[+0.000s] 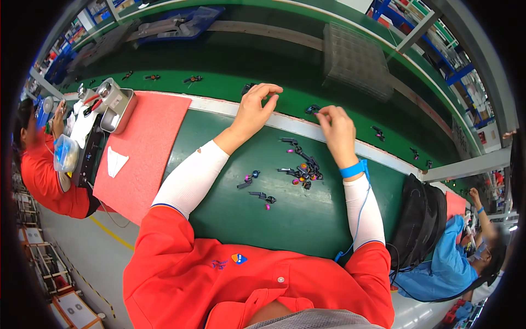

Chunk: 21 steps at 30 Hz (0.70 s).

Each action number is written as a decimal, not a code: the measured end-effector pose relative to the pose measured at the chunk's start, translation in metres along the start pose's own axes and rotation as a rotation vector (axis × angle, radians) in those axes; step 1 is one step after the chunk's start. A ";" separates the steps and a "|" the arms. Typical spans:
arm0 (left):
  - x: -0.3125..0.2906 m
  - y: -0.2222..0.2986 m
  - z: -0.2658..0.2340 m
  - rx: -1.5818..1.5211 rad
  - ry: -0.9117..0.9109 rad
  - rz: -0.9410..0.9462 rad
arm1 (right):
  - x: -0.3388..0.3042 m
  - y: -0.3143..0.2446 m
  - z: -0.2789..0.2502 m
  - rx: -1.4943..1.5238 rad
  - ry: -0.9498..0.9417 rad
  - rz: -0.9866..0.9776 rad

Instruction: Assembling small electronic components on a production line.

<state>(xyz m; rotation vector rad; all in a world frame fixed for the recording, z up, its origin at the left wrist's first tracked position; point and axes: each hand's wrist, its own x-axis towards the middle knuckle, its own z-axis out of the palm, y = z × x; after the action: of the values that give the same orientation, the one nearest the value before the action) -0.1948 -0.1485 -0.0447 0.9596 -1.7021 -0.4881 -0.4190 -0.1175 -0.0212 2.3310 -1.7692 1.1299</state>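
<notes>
My left hand (256,109) is over the far edge of the bench, its fingers bent and the thumb apart from the index finger. Just behind it a small black part (247,88) lies on the green belt, partly covered by the hand. Farther right, my right hand (338,131) has its fingers curled together, with the tips at another small black part (312,109) on the belt. Between my forearms, a loose cluster of small black parts with orange and magenta bits (306,171) lies on the green bench top (230,219). A few similar pieces (263,196) lie nearer me.
More such parts (193,79) are spaced along the belt (170,70). A clear plastic tray (356,60) and a blue tray (181,30) stand beyond. At left are a pink mat (148,142) and metal bins (119,109); at right, a black bag (419,219). Co-workers sit on both sides.
</notes>
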 end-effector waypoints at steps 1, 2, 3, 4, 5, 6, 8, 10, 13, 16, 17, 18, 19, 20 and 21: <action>-0.001 -0.001 -0.001 0.009 0.006 -0.009 | 0.000 -0.007 0.006 -0.035 -0.034 0.011; -0.002 -0.003 -0.001 0.016 0.002 -0.014 | -0.002 -0.008 0.009 -0.070 -0.063 0.032; -0.003 -0.004 0.000 0.024 -0.002 -0.019 | -0.003 -0.002 0.014 -0.070 -0.057 0.037; -0.002 -0.002 0.002 0.018 -0.006 -0.011 | -0.001 0.006 0.017 -0.057 -0.085 0.033; -0.001 0.000 0.003 0.008 -0.019 -0.024 | 0.000 0.013 0.021 -0.043 -0.113 0.028; -0.001 0.002 0.005 -0.001 -0.033 -0.038 | 0.000 0.021 0.023 -0.030 -0.141 0.025; -0.002 0.003 0.000 0.007 -0.041 -0.055 | 0.005 0.010 0.020 0.124 -0.202 0.124; -0.003 0.012 0.003 -0.036 -0.050 0.070 | 0.008 -0.004 0.009 0.418 -0.336 0.327; -0.006 0.025 0.008 -0.192 -0.128 0.090 | 0.005 -0.018 -0.004 0.866 -0.411 0.396; -0.004 0.032 0.016 -0.469 -0.287 0.028 | 0.003 -0.024 -0.010 1.152 -0.467 0.436; -0.005 0.028 0.012 -0.543 -0.333 -0.133 | 0.001 -0.024 -0.014 1.216 -0.501 0.448; -0.004 0.025 0.011 -0.620 -0.395 -0.291 | 0.001 -0.025 -0.016 1.267 -0.504 0.425; -0.004 0.026 0.013 -0.629 -0.383 -0.367 | 0.000 -0.024 -0.017 1.307 -0.491 0.409; -0.004 0.029 0.010 -0.635 -0.379 -0.441 | -0.002 -0.023 -0.013 1.349 -0.478 0.379; -0.005 0.030 0.005 -0.647 -0.357 -0.517 | -0.003 -0.024 -0.007 1.362 -0.467 0.326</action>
<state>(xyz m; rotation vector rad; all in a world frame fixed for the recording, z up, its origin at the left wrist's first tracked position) -0.2094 -0.1271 -0.0279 0.8437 -1.4212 -1.5221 -0.4030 -0.1035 -0.0077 3.1725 -1.7748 2.6747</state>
